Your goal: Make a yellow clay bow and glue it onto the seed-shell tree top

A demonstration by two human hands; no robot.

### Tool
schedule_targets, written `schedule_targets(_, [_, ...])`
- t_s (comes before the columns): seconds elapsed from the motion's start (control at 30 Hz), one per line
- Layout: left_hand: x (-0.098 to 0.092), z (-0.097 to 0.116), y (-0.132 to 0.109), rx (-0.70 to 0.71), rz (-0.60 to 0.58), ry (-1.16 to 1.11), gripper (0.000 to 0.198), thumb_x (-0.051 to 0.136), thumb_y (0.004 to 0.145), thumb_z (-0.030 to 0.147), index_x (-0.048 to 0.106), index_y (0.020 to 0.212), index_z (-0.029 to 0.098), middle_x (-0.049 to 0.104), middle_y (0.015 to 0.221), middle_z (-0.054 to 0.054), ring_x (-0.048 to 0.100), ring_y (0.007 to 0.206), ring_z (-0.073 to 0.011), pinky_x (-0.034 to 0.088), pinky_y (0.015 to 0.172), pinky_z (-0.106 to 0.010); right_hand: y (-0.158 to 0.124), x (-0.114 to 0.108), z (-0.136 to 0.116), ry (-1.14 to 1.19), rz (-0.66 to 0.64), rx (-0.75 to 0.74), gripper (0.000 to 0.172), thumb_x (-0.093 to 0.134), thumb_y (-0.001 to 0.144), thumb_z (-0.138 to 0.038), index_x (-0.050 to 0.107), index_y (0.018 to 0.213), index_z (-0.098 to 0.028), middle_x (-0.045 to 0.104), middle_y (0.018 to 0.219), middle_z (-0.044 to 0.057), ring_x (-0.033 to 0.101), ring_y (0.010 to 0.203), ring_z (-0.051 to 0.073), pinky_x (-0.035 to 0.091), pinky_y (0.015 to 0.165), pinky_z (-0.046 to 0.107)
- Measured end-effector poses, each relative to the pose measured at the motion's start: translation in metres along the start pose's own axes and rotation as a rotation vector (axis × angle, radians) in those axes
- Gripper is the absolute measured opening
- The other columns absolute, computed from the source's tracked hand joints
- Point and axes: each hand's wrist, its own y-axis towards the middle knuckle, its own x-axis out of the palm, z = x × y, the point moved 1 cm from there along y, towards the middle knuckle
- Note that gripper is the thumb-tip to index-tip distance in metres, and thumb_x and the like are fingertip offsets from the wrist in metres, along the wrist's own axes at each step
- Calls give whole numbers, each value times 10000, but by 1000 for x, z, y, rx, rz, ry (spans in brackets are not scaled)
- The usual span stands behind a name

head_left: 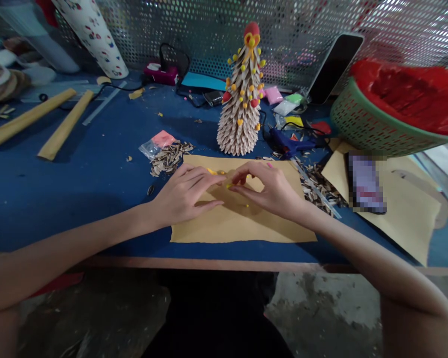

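A brown paper sheet (224, 228) lies on the blue table. Over its left part is my left hand (184, 194), palm down, fingers apart and holding nothing. My right hand (267, 186) pinches a small yellow piece (230, 186) between thumb and index finger, close to the left fingertips. Some yellow-orange clay (211, 171) lies behind the left fingers, and a tiny yellow ball (247, 205) rests on the paper below the right hand. Behind the sheet stands a cone-shaped tree (239, 119) of pale overlapping shells with yellow, orange and red balls.
Seed-shell piles (168, 158) flank the sheet. A blue glue gun (291, 144), clay packets (273, 95) and a green basket (377, 119) with red plastic are at the right, near a phone (366, 184). Paper rolls (65, 124) lie left; a perforated metal panel (205, 30) stands behind.
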Motion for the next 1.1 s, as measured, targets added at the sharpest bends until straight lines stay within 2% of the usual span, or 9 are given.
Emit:
schedule_targets(0.13, [6,9,12,56,66,17,335,598,989,409,581,1205,153,765,1009,-78,709,935,-212,448,820,-345,-10,6,-6,118,76,120,143,716,889,-286,602,924,-207,693,866,16,649,769,145,536,701,286])
schedule_targets(0.33, [17,16,28,57,143,-1,95,589,1001,266,625,980,181,777,898,-18,710,806,-161,436,774,-332,-22,8,-3,300,215,292,273,754,850,-422,588,856,-205,670,807,4,677,729,145,579,691,291])
schedule_targets(0.47, [21,17,30,36,169,-62,32,616,977,206,633,982,179,774,877,-8,704,798,-159,445,763,-330,-26,7,-3,367,245,329,222,776,840,-362,640,899,-196,712,863,19,715,760,146,603,738,289])
schedule_targets(0.6, [22,16,27,-8,150,-85,70,617,964,176,644,1026,194,781,936,-9,705,837,-164,446,768,-334,-29,6,-8,342,247,352,126,750,860,-277,672,921,-200,743,897,33,737,788,160,619,759,304])
schedule_targets(0.73, [21,17,24,-3,139,-52,72,607,959,176,652,1010,198,783,917,-12,695,816,-169,440,760,-339,-32,8,-13,185,252,302,51,697,887,-206,677,934,-210,752,912,39,733,813,169,612,761,326])
schedule_targets(0.9, [21,19,26,0,154,-24,46,616,929,142,640,920,181,766,839,-7,679,776,-172,432,748,-344,-34,8,-15,-67,243,110,120,624,903,-123,647,953,-230,747,873,41,699,804,196,572,761,392])
schedule_targets(1.1, [21,21,26,29,165,-13,35,630,898,154,625,870,174,750,813,-12,663,760,-179,441,762,-345,-34,9,-16,-42,223,93,80,641,904,-150,629,946,-217,737,873,45,678,819,192,547,745,365])
